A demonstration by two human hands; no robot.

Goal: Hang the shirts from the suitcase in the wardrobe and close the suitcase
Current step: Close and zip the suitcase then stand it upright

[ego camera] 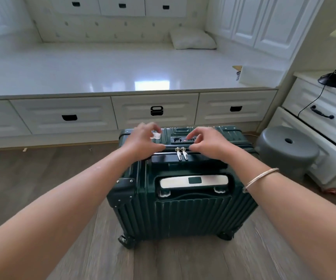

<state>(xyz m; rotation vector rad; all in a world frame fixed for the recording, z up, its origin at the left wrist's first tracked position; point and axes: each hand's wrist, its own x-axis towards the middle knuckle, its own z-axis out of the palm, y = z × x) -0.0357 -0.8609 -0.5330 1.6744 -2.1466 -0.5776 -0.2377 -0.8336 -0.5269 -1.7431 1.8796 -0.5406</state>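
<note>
wood floor [21, 170] is taken by a zipped suitcase [183, 217]; left hand [143, 140] and right hand [209, 142] are poised beside its zipper pulls [181, 154], fingers [197, 131] loosely curled, nothing gripped, likely for unzipping.

Dark green ribbed hard-shell suitcase [183, 211] stands upright on its wheels, just left of the grey stool [287, 147]; zipped shut; two silver zip pulls [181, 154] meet on top.

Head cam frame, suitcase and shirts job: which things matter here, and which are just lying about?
Job:
suitcase
zip pulls
left hand
right hand
tall cupboard doors, likely the wardrobe
No shirts in view.

Lying about:
stool
lamp
pillow
drawers
</note>
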